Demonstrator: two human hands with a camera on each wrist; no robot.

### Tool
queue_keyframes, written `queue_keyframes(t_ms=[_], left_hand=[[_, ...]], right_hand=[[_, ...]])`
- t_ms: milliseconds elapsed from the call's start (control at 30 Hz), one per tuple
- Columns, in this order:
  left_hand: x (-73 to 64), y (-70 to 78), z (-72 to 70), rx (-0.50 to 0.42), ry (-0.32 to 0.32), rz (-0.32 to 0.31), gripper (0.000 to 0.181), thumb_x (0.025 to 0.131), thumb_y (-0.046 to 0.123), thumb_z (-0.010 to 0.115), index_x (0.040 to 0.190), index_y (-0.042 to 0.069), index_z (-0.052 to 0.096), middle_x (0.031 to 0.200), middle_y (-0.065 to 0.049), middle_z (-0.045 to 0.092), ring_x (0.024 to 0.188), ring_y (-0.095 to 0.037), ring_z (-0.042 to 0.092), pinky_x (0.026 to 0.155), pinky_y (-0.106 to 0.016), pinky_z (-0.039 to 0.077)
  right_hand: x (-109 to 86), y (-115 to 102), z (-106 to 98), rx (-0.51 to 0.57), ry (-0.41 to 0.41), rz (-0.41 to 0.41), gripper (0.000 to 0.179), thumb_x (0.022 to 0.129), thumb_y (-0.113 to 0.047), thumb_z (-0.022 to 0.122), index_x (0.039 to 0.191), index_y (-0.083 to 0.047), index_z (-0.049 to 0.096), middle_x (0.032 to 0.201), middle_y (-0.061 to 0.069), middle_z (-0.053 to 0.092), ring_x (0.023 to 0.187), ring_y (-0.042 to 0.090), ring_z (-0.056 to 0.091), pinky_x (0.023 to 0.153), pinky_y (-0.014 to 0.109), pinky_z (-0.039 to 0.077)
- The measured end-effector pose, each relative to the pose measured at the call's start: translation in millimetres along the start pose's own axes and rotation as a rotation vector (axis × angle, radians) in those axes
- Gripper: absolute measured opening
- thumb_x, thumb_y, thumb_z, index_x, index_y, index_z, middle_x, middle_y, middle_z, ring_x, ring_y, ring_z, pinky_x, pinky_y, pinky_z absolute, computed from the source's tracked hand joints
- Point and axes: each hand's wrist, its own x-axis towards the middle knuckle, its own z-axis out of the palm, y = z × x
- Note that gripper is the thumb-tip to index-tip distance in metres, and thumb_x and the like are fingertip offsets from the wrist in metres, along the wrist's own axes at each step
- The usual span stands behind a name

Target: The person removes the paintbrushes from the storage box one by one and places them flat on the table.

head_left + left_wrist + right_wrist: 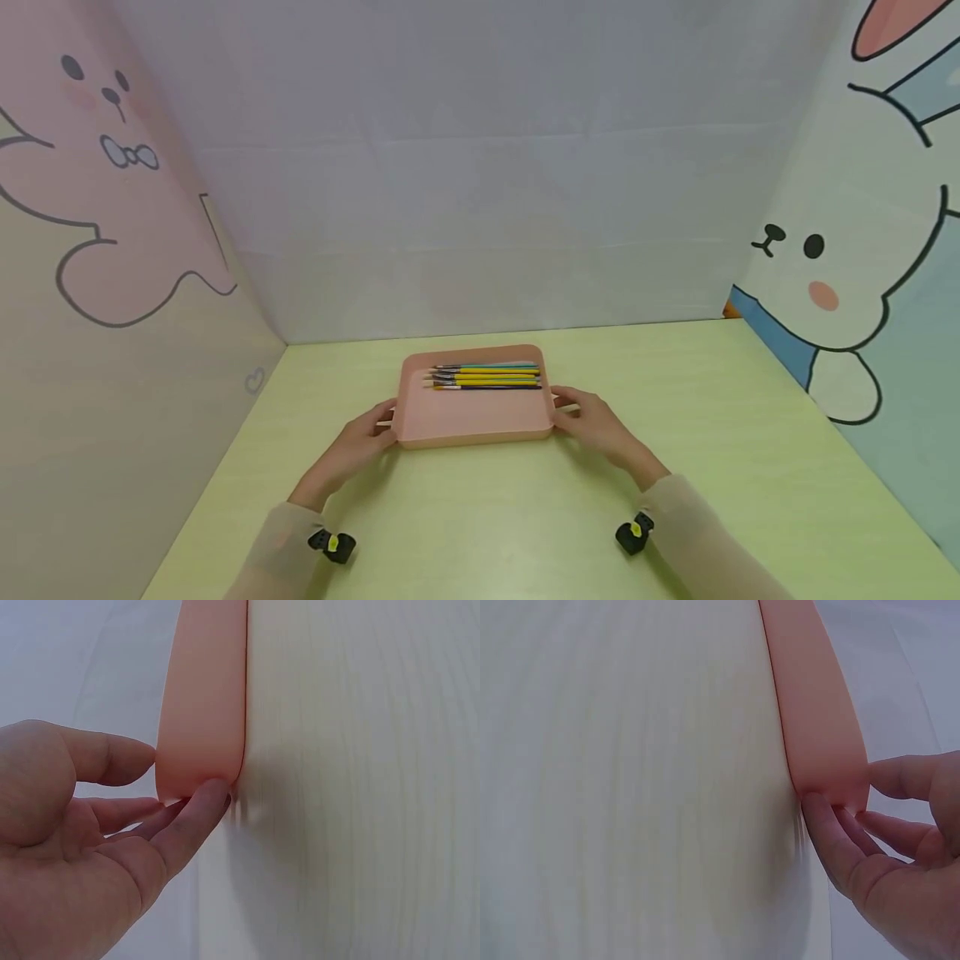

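While in tray (pixel 472 418), brushes (pixel 495 382) unreadably small

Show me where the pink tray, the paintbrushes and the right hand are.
Pink tray (pixel 474 417): head view, on its bare inner base.
Paintbrushes (pixel 489 377): head view, on the handles, mid-bunch.
Right hand (pixel 597 422): head view, on the back of the hand.
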Motion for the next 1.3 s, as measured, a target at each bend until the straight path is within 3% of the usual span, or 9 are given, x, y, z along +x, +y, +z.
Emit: queue_keyframes(t_ms=[433,800,1300], left_hand=[[-0.9,12.8,14.9,-0.012,-0.009,0.016,0.058,0.109,0.011,0.057,0.164,0.005,0.039,0.154,-0.023,0.054,0.136,-0.041,0.059,0.112,-0.057,0.05],[-2.7,18.4,29.9,-0.05,0.001,0.052,0.06,0.107,0.009,0.058,0.163,0.003,0.04,0.15,-0.022,0.058,0.132,-0.039,0.063,0.109,-0.054,0.053],[-8.4,21.2,42.5,-0.02,0.014,0.023,0.061,0.106,0.011,0.061,0.163,0.008,0.041,0.152,-0.018,0.056,0.133,-0.039,0.061,0.111,-0.059,0.05]], right_hand=[[-12.8,9,-16,0.011,-0.006,-0.033,0.054,0.106,-0.013,0.063,0.155,0.004,0.048,0.138,0.026,0.062,0.118,0.038,0.068,0.095,0.043,0.058],[-22.7,16,-29,-0.035,-0.006,-0.015,0.053,0.107,-0.013,0.061,0.156,0.003,0.047,0.14,0.025,0.062,0.12,0.038,0.067,0.098,0.044,0.058],[-37.3,17,-34,-0.036,-0.02,-0.017,0.055,0.108,-0.016,0.063,0.157,0.003,0.046,0.141,0.025,0.06,0.117,0.036,0.068,0.095,0.043,0.06]])
